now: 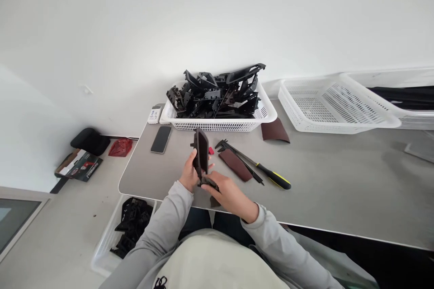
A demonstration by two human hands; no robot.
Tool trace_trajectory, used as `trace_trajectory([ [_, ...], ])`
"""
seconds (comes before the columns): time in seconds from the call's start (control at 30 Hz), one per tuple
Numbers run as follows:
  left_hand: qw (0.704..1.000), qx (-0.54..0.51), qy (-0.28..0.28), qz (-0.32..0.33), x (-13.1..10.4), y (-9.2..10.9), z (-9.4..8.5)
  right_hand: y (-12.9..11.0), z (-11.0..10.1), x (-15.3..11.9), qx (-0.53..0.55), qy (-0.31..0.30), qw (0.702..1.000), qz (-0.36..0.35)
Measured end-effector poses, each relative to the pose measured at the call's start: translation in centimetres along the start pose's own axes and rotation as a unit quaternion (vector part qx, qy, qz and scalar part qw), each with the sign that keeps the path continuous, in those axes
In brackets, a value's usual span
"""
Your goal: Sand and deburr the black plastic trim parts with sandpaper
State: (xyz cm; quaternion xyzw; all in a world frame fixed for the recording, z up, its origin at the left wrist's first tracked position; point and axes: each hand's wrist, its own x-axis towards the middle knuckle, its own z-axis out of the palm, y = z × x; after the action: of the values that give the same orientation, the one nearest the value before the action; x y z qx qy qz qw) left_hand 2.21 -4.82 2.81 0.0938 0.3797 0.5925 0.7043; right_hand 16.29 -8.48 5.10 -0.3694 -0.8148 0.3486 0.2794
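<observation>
A black plastic part (202, 151) stands upright over the table's front edge, held in my left hand (189, 172), whose fingers wrap round its lower left side. My right hand (230, 193) is closed on a small dark piece (210, 183) at the part's lower end; whether that piece is joined to the part I cannot tell. Right of my hands lie a brown sandpaper strip (235, 165), a black caliper (247, 169) and a screwdriver (274, 177) with a black and yellow handle. A small red object (211, 150) sits just beside the part.
Behind my hands a white basket (217, 124) is heaped with black plastic parts. Another white basket (301, 122) stands to the right, near brown sandpaper (275, 131). A phone (161, 139) lies at the left. Below the table edge, a white bin (105, 246) holds black parts.
</observation>
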Motion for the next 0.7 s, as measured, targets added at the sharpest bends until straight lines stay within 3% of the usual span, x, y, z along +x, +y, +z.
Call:
trace_trajectory([
  [0.1, 0.998, -0.031, -0.009, -0.049, 0.2, -0.3, -0.7, -0.1, -0.6, 0.1, 0.077, -0.021, 0.997, -0.019],
  [0.27, 0.993, -0.039, -0.06, -0.097, 0.0, -0.8, -0.8, 1.0, -2.8, 1.6, 0.034, 0.232, 0.97, 0.056],
  [0.37, 0.988, -0.022, -0.09, -0.122, -0.5, -1.2, -0.3, 1.8, -3.1, 3.0, -0.043, 0.277, 0.96, -0.006],
  [0.43, 0.992, -0.015, -0.069, -0.107, -0.7, -1.6, 0.0, 2.1, -2.6, 3.6, -0.093, 0.267, 0.959, -0.04],
  [0.53, 0.998, -0.008, -0.022, -0.053, -0.6, -1.9, 0.1, 2.1, -1.2, 3.8, -0.145, 0.214, 0.965, -0.038],
  [0.6, 1.0, 0.001, -0.013, -0.029, -0.3, -1.8, -0.2, 1.9, -0.2, 3.3, -0.14, 0.147, 0.978, -0.036],
  [0.7, 0.999, 0.017, -0.008, -0.044, 0.1, -0.8, -0.7, 1.6, 0.5, 2.2, -0.046, 0.013, 0.998, -0.05],
])
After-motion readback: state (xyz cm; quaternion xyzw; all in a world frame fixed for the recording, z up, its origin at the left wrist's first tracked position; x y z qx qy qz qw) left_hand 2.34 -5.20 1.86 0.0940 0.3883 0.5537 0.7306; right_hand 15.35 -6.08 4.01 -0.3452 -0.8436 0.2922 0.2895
